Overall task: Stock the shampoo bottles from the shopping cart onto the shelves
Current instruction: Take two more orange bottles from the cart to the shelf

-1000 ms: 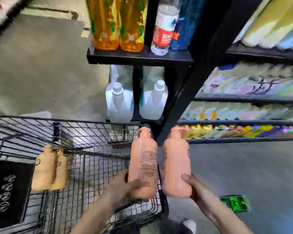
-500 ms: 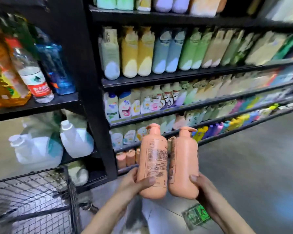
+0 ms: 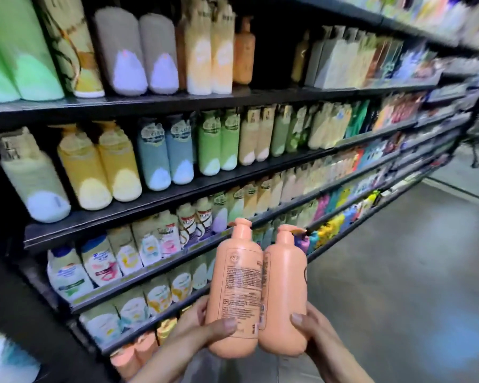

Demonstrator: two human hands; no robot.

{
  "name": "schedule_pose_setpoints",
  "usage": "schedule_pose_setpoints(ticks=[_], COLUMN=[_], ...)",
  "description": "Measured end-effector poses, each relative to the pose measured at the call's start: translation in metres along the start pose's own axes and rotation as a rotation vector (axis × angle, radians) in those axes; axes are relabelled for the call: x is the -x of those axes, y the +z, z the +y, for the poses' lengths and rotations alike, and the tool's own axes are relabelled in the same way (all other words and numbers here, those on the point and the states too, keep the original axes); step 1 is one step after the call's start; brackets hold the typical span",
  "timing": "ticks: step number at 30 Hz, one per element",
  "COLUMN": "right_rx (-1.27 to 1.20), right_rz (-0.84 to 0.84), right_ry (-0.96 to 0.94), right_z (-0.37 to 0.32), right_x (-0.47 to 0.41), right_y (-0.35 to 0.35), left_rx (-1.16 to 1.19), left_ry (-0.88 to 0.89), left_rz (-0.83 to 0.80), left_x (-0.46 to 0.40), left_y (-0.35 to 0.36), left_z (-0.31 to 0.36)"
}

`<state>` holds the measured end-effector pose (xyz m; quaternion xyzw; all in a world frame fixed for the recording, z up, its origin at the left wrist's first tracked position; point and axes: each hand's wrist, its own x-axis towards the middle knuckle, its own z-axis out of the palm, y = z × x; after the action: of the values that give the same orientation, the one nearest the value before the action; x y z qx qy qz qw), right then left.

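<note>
Left hand [image 3: 205,324]: I see it gripping the left bottle [image 3: 234,288] low on the body, the thumb across the front over the printed label, the fingers behind it.
Right hand [image 3: 315,338]: it grips the right bottle [image 3: 285,294] near the base, the thumb on the front and the rest wrapped behind.
Place of the bottles: both are upright in the air in front of the shelves [image 3: 177,100], side by side and touching along their sides, the pump heads up. They are near me, not yet on any shelf.
Weight: I judge them rather heavy if full. I cannot tell the fill level, because the plastic is opaque.
Stiffness: the bodies look like firm plastic. I expect little give under the fingers.
Surface: smooth and rounded, so I think it may slip. The low grip leaves the top free to tip.
Weak part: the pump head is thin. I would not lift or push by it.
Where to hold: around the wide lower body, as now, or a little higher toward the middle for a better balance.
Likely target: peach bottles [image 3: 130,357] of the same colour stand on the lowest shelf, near left. One more peach bottle [image 3: 243,55] stands on the top shelf, beside a dark gap.
Risk: the rows are close, so a neighbour may fall when I put one in.
</note>
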<state>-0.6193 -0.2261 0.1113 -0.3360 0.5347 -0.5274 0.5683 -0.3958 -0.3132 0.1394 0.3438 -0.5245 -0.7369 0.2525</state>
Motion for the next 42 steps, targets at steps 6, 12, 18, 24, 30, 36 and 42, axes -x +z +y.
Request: schedule_pose_setpoints(ticks=[6, 12, 18, 24, 30, 36, 42], right_rx=[0.014, 0.092, 0.164, 0.212, 0.271, 0.278, 0.293], right_rz=[0.012, 0.005, -0.029, -0.179, -0.274, -0.374, -0.426], right_ry=[-0.14, -0.241, -0.329, -0.505, -0.625, -0.645, -0.629], right_z=[-0.088, -0.162, -0.229, -0.331, -0.417, -0.451, -0.458], right_x=[-0.1, -0.177, -0.251, -0.34, -0.42, -0.476, -0.511], right_y=[-0.027, -0.054, -0.093, -0.126, -0.144, -0.148, -0.134], left_rx=[-0.025, -0.051, -0.051, -0.16, -0.287, -0.479, -0.569], left_ry=[0.146, 0.212, 0.332, 0.536, 0.691, 0.715, 0.633], left_rz=[0.0, 0.026, 0.094, 0.347, 0.562, 0.747, 0.85], left_x=[-0.107, -0.198, -0.263, -0.335, -0.396, -0.432, -0.451], left_y=[-0.006, -0.009, 0.011, 0.032, 0.045, 0.041, 0.025], left_z=[0.069, 0.136, 0.192, 0.269, 0.344, 0.373, 0.372])
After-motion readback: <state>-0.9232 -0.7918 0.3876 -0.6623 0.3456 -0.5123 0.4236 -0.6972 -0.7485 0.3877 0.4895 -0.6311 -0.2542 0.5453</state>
